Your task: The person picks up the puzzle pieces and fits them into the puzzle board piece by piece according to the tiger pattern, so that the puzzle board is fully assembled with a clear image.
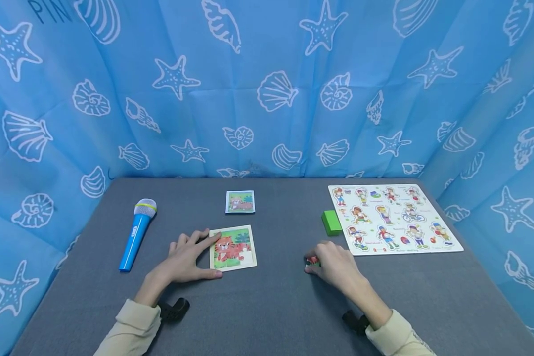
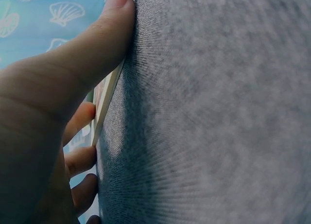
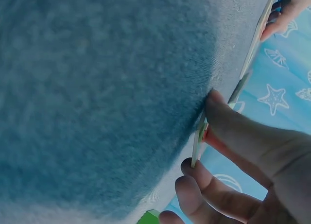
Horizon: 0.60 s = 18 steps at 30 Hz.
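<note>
The tiger jigsaw puzzle (image 1: 233,249) lies on the table in a pale wooden frame, with a bare spot at its lower right. My left hand (image 1: 184,259) rests at its left side, index finger on the upper left and thumb at the lower left corner, both fairly straight. In the left wrist view the thumb (image 2: 104,29) lies along the board's pale edge (image 2: 108,100). Right of the puzzle, my right hand (image 1: 335,264) pinches a small puzzle piece (image 1: 312,261) with red and green on it. That thin piece (image 3: 198,139) shows edge-on between thumb and fingers, close to the table.
A small picture card (image 1: 240,202) lies behind the puzzle. To the left is a blue toy microphone (image 1: 135,237). A green block (image 1: 332,223) sits beside a white sports-figure puzzle board (image 1: 396,220) at the right. Blue curtains (image 1: 267,89) stand behind the grey table (image 1: 267,311).
</note>
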Tool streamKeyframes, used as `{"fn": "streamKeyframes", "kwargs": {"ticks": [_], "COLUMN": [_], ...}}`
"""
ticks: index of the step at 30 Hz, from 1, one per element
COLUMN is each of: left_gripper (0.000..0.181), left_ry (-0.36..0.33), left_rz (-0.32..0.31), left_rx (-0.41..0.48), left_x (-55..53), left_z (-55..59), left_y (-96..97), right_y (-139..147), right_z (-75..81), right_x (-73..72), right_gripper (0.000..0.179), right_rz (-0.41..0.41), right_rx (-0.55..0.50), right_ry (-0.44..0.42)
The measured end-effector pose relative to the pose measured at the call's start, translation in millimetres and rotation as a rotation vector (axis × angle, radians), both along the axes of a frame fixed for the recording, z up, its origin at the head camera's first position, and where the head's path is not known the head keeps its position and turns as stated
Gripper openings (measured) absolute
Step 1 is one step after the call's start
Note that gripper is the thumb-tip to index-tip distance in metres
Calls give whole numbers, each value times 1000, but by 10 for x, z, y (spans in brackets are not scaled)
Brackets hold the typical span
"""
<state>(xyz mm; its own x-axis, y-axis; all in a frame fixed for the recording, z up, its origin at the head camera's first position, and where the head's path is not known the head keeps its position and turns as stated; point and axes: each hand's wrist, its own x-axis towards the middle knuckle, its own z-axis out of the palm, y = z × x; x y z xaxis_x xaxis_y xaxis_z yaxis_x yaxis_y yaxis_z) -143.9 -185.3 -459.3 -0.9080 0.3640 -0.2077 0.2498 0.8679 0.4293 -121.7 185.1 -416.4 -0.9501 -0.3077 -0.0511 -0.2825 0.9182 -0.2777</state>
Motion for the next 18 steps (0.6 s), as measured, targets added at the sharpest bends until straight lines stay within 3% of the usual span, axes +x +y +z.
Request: {"fn": "streamKeyframes", "kwargs": {"ticks": [18], "left_gripper": [100], "left_ry": [8], "left_rz": [-7], "left_rx": [2], "left_x": [11], "left_z": [8], "left_y": [8], "right_y": [-115], "right_z": [38], "right_x": [2], "right_gripper": [24], "right_rz": [31], "right_rx": [-34], "right_ry": [43]}}
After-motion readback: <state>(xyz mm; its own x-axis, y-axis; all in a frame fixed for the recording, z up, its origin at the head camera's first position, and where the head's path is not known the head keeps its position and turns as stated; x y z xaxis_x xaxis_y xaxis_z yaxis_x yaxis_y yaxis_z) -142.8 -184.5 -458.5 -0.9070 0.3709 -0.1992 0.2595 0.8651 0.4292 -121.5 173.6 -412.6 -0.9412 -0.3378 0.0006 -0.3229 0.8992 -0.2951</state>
